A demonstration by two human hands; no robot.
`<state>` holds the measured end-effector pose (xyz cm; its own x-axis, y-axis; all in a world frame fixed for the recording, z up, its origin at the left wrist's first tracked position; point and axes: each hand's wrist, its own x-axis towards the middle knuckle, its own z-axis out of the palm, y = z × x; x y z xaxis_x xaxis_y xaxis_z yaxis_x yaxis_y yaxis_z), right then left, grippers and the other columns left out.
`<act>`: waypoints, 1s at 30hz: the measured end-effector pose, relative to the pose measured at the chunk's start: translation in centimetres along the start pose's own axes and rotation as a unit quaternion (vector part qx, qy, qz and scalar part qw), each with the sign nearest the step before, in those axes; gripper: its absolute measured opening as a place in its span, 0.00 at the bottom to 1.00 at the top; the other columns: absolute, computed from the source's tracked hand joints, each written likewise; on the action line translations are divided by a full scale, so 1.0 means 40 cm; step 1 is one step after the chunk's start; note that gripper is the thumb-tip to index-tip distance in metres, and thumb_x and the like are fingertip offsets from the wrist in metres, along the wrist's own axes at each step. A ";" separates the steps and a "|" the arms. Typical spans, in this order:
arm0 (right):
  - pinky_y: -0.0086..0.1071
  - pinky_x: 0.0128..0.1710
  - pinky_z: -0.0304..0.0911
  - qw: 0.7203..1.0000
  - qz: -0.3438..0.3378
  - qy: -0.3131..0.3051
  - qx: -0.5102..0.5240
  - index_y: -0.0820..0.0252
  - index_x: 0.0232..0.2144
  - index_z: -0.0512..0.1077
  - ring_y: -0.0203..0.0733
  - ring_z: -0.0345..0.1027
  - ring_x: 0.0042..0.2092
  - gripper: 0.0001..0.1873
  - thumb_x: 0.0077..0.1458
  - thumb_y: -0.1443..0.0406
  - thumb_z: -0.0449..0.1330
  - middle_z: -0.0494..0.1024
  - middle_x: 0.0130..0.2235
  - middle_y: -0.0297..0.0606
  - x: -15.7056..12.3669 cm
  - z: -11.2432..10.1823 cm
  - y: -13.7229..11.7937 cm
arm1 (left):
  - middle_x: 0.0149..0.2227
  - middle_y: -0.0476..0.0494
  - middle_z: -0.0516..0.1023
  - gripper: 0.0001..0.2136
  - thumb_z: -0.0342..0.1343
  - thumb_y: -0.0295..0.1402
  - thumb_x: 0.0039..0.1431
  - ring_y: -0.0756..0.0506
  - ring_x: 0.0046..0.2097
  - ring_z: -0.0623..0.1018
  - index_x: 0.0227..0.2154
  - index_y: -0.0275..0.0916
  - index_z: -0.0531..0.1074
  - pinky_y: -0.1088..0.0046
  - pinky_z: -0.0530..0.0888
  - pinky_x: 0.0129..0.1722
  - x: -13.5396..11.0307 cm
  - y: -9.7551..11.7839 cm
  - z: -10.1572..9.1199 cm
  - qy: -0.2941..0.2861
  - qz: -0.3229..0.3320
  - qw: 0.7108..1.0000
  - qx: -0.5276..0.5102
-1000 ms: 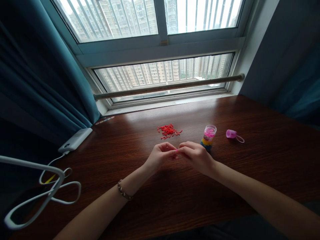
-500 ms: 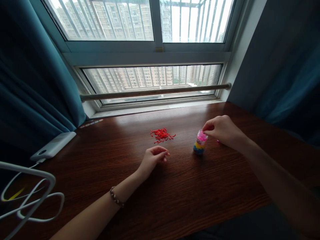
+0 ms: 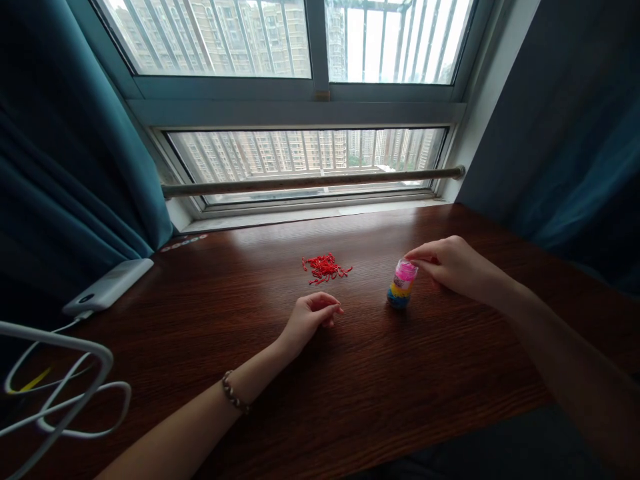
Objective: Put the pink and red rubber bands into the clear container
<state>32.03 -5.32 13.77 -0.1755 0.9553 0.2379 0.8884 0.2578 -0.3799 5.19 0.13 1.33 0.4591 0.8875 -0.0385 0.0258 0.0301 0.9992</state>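
Note:
A small clear jar (image 3: 401, 285) of coloured bands, pink on top with yellow and blue below, stands on the dark wooden table (image 3: 380, 387). My right hand (image 3: 453, 265) is at the jar's open mouth. Its thumb and fingertips are pinched together over the rim, and whatever they hold is too small to see. My left hand (image 3: 311, 315) rests on the table to the left of the jar, fingers curled in against the thumb, contents unseen. A beaded bracelet (image 3: 233, 395) is on that wrist. A heap of small red bands (image 3: 325, 267) lies beyond my left hand.
A white power bank (image 3: 107, 287) with a cable lies at the table's left edge. White looped cables (image 3: 65, 393) sit at the near left. Teal curtains (image 3: 60, 153) hang on both sides. A window with a rail (image 3: 310, 181) runs along the back.
My hands were pinched together over a small pink piece; the right hand then went right to the jar's mouth and has dropped slightly since. The left hand stays on the table.

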 end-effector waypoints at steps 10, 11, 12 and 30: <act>0.25 0.20 0.55 0.988 0.005 -0.138 -0.069 0.63 0.47 0.61 0.35 0.67 0.20 0.21 0.49 0.70 0.55 0.76 0.25 0.37 0.024 0.053 -0.008 | 0.26 0.44 0.76 0.09 0.59 0.35 0.47 0.54 0.21 0.68 0.27 0.33 0.70 0.79 0.63 0.20 -0.001 0.001 0.002 -0.003 0.002 1.000 0.008; 0.25 0.19 0.53 0.985 0.000 -0.153 -0.075 0.63 0.46 0.62 0.34 0.66 0.20 0.19 0.50 0.70 0.54 0.75 0.24 0.36 0.028 0.055 -0.015 | 0.26 0.44 0.76 0.09 0.59 0.35 0.47 0.54 0.21 0.68 0.27 0.33 0.70 0.79 0.63 0.21 -0.001 0.001 0.002 -0.004 0.003 1.000 0.007; 0.25 0.18 0.52 0.983 -0.006 -0.165 -0.082 0.63 0.45 0.63 0.34 0.65 0.19 0.18 0.50 0.70 0.53 0.74 0.24 0.36 0.031 0.057 -0.022 | 0.26 0.44 0.76 0.09 0.59 0.35 0.48 0.54 0.21 0.68 0.27 0.33 0.70 0.79 0.63 0.21 -0.001 0.000 0.002 -0.005 0.003 1.000 0.007; 0.23 0.19 0.58 0.992 0.052 -0.083 -0.082 0.59 0.52 0.63 0.32 0.65 0.18 0.25 0.48 0.68 0.55 0.75 0.23 0.32 0.024 0.019 0.110 | 0.26 0.44 0.76 0.10 0.59 0.36 0.46 0.54 0.21 0.68 0.27 0.33 0.71 0.79 0.64 0.21 -0.001 -0.004 0.001 -0.010 0.005 1.000 0.007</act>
<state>35.44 -3.16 11.64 -0.1344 0.9897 0.0485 0.9599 0.1422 -0.2415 5.22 0.07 1.15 0.4774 0.8782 -0.0280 0.0324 0.0142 0.9994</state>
